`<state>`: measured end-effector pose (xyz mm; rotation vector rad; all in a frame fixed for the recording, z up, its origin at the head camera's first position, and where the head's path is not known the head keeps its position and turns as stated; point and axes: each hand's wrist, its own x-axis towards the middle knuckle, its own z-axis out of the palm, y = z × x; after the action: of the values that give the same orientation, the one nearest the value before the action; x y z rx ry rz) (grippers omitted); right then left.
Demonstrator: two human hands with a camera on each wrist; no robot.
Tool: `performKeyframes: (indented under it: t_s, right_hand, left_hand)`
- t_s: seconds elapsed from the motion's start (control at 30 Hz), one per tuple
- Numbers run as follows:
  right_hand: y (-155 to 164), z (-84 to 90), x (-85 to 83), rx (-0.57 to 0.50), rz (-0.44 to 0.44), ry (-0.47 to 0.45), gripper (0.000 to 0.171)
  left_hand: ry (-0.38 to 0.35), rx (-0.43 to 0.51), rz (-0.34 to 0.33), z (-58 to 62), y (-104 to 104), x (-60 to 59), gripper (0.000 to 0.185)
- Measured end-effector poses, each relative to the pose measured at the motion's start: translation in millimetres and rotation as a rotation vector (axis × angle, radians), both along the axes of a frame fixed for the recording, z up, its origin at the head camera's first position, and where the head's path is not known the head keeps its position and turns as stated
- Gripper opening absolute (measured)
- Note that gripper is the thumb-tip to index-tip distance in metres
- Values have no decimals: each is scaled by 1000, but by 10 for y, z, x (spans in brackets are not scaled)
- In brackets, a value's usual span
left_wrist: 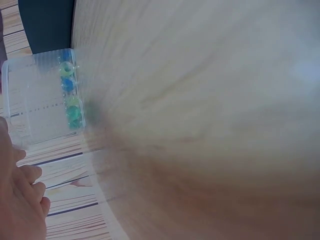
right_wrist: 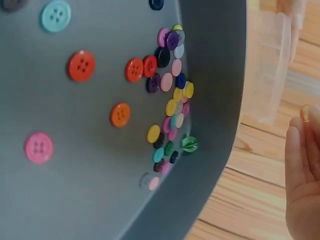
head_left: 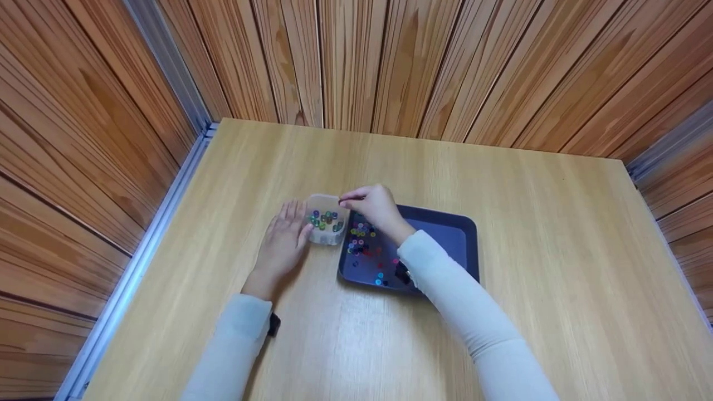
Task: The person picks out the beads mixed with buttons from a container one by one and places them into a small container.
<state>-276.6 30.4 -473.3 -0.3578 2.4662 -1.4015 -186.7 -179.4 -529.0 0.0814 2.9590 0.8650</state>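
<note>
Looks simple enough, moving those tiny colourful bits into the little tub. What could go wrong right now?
The right hand pinches a small bead above the clear tub; it could slip and roll across the table. The left hand only rests against the light tub, so a knock might tip it. One green bead hides among buttons in the tray.

left hand flat beside clear tub, frame centre | right hand pinching over tub rim | dark tray with buttons right of tub

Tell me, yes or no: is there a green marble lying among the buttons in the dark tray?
Yes: the right wrist view shows one green marble beside the pile of buttons against the wall of the dark tray.
</note>
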Motion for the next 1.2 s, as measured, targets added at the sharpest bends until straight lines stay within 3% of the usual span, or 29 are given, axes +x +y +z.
performKeyframes:
  t_s: [0.33,0.63,1.03,1.2]
  right_hand:
    - [-115,18,89,151,155,98,19]
    - [-129,-15,104,203,248,331,16]
    - [-74,-26,74,126,173,182,18]
    - [20,-85,56,84,105,177,20]
  left_hand:
    - [14,-7,-17,-9,-12,12,64]
    - [32,-20,-25,-10,-11,13,63]
    - [20,-16,-18,-1,-12,10,64]
    - [24,-18,-12,-3,-7,-2,64]
